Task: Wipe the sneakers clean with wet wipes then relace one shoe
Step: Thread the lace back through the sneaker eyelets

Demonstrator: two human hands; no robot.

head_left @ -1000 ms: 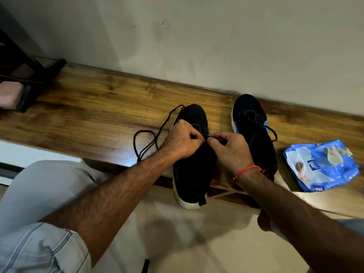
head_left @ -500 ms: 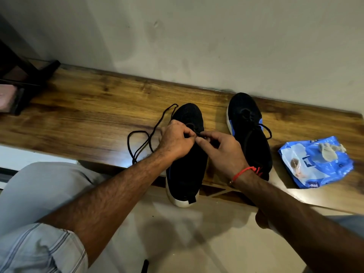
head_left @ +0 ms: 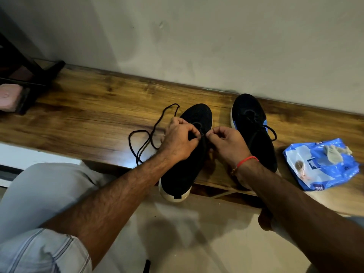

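— Pinched between the left hand (head_left: pixel 178 139) and right hand (head_left: pixel 226 143), what is being held?
— 1 black lace (head_left: pixel 149 134), over the near sneaker (head_left: pixel 187 154); its slack is being left looped on the wooden bench (head_left: pixel 88 119), leftward.
— And the other sneaker (head_left: pixel 254 125)?
— Just right, untouched.

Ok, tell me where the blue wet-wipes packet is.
The blue plastic wet-wipes packet lies at the head view's right edge on the wooden bench, just right of the laced black sneaker.
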